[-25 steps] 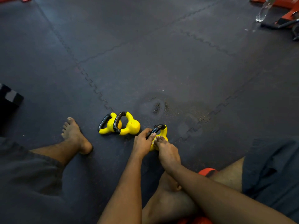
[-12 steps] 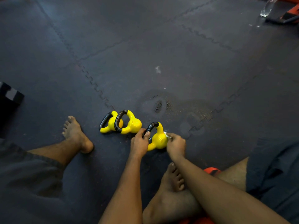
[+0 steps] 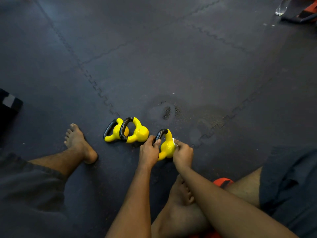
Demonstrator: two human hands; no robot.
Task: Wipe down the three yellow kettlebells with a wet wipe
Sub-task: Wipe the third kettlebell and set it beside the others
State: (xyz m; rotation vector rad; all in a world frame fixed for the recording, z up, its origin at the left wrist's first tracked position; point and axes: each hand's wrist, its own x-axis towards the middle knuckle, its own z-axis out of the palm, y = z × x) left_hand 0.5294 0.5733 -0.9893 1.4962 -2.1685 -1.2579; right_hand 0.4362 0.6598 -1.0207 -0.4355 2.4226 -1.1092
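Note:
Three small yellow kettlebells with black handles lie on the dark rubber floor. The left kettlebell [image 3: 114, 132] and the middle kettlebell [image 3: 139, 132] rest side by side, untouched. The right kettlebell [image 3: 167, 146] is tipped on its side between my hands. My left hand [image 3: 148, 152] grips its black handle. My right hand [image 3: 182, 153] presses a small white wet wipe [image 3: 174, 140] against the kettlebell's right side; only a corner of the wipe shows.
My bare left foot [image 3: 78, 143] lies left of the kettlebells; my right foot [image 3: 181, 193] is tucked under my arms. A worn patch [image 3: 167, 111] marks the floor mat behind. A clear bottle [image 3: 282, 6] and red equipment [image 3: 308, 9] sit far right; a dark block [image 3: 8, 105] stands at the left edge.
My right hand slid from the top of the right kettlebell's handle to its right side with the wipe. The yellow body of that kettlebell came into view. The left hand kept its grip.

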